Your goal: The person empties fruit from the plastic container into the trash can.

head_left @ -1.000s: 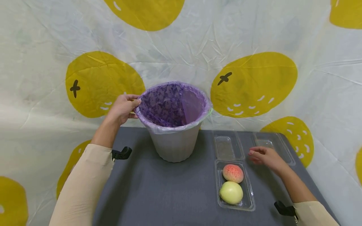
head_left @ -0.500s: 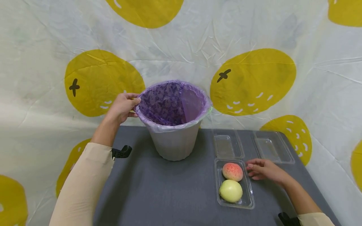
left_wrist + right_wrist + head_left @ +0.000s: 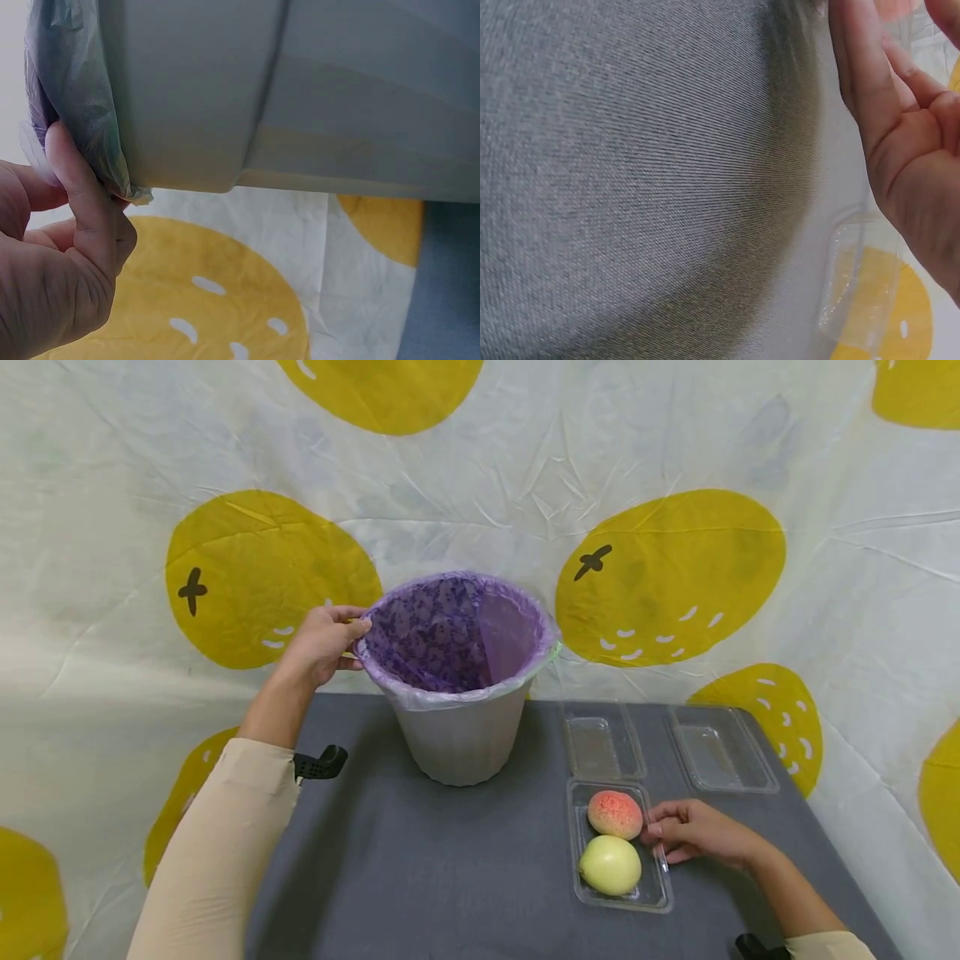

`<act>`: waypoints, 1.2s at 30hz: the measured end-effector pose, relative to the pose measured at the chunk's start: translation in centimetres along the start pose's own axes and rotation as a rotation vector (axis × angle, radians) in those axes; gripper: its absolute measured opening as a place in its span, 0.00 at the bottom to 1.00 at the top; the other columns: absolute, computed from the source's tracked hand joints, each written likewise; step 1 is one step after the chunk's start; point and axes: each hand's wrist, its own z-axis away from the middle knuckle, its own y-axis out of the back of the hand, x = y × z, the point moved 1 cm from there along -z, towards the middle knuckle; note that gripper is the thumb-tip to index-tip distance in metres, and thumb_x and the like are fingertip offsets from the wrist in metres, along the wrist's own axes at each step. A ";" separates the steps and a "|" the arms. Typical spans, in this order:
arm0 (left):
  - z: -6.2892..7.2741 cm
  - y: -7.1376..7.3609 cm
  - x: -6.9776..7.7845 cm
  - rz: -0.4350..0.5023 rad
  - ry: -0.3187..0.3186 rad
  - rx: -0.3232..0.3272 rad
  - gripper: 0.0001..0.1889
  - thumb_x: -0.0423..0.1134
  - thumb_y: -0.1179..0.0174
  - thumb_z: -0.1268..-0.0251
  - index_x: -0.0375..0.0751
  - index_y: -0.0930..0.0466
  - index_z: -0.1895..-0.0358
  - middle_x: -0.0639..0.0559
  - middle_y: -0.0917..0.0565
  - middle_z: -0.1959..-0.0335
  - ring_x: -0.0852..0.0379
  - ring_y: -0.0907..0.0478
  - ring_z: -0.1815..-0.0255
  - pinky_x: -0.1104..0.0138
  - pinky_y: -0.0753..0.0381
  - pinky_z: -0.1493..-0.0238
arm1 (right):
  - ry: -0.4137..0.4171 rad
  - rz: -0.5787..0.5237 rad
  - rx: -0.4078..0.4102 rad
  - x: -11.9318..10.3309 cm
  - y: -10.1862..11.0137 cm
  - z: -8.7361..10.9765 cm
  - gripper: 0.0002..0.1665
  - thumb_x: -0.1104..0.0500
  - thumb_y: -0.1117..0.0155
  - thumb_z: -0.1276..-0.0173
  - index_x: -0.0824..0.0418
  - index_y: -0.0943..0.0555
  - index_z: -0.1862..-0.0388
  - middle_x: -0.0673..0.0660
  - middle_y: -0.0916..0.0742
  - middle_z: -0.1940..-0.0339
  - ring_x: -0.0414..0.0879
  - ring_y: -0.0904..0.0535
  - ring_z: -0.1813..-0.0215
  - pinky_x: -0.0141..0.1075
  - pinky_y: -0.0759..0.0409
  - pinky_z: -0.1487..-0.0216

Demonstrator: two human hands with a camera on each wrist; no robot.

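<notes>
A trash can [image 3: 465, 739] with a purple patterned bag [image 3: 431, 635] lining it stands upright on the table. My left hand [image 3: 322, 643] grips its left rim over the folded bag edge; the left wrist view shows the fingers [image 3: 86, 191] against the bag. To the right, a clear plastic tray [image 3: 660, 897] holds a red peach [image 3: 615, 814] and, nearer me, a pale yellow-green round fruit [image 3: 611, 865]. My right hand [image 3: 697, 833] is at that tray's right edge, thumb over the rim beside the peach. In the right wrist view its fingertips run out of frame.
Two more clear plastic trays, one behind the fruit tray [image 3: 600, 747] and another at the far right [image 3: 723, 752], lie on the grey table [image 3: 420, 877]. A white curtain with yellow fruit print [image 3: 480, 468] hangs close behind the trash can.
My right hand has come toward me and left, from beside the back trays to the fruit tray's right rim. My left hand and the trash can have stayed put.
</notes>
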 end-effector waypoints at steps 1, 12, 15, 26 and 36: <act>0.0 0.0 0.0 0.001 0.000 -0.001 0.26 0.42 0.47 0.18 0.41 0.33 0.22 0.53 0.21 0.63 0.60 0.24 0.73 0.68 0.14 0.72 | 0.000 -0.010 -0.009 0.1 -0.1 0.0 0.21 0.61 0.47 0.17 0.78 0.26 0.37 0.59 0.10 0.51 0.45 0.11 0.55 0.40 0.10 0.54; -0.1 0.1 -0.4 0.006 -0.014 -0.008 0.26 0.43 0.48 0.17 0.41 0.34 0.22 0.54 0.22 0.66 0.61 0.24 0.74 0.68 0.15 0.72 | 0.014 -0.049 -0.013 0.3 -1.0 -0.1 0.16 0.63 0.45 0.18 0.78 0.27 0.45 0.59 0.11 0.57 0.43 0.11 0.60 0.37 0.10 0.60; -0.1 0.1 -0.5 0.005 -0.016 -0.008 0.27 0.43 0.48 0.18 0.41 0.34 0.22 0.54 0.22 0.65 0.61 0.24 0.74 0.68 0.14 0.71 | -0.003 -0.053 0.020 0.1 -1.3 -0.2 0.15 0.62 0.42 0.19 0.75 0.25 0.47 0.58 0.10 0.58 0.43 0.11 0.61 0.36 0.10 0.61; -0.1 0.2 -0.6 -0.001 -0.018 -0.003 0.27 0.43 0.48 0.18 0.42 0.34 0.21 0.54 0.22 0.64 0.60 0.24 0.73 0.68 0.15 0.72 | -0.074 0.023 0.106 -1.1 -2.1 -0.4 0.20 0.60 0.40 0.21 0.78 0.21 0.45 0.59 0.09 0.58 0.43 0.11 0.63 0.36 0.10 0.64; 0.0 0.1 -0.7 -0.004 -0.026 -0.005 0.26 0.43 0.48 0.17 0.42 0.34 0.22 0.53 0.23 0.63 0.61 0.24 0.73 0.68 0.14 0.70 | -0.060 0.024 0.147 -0.7 -2.8 -0.7 0.18 0.62 0.40 0.21 0.80 0.18 0.47 0.58 0.09 0.61 0.43 0.10 0.64 0.36 0.10 0.63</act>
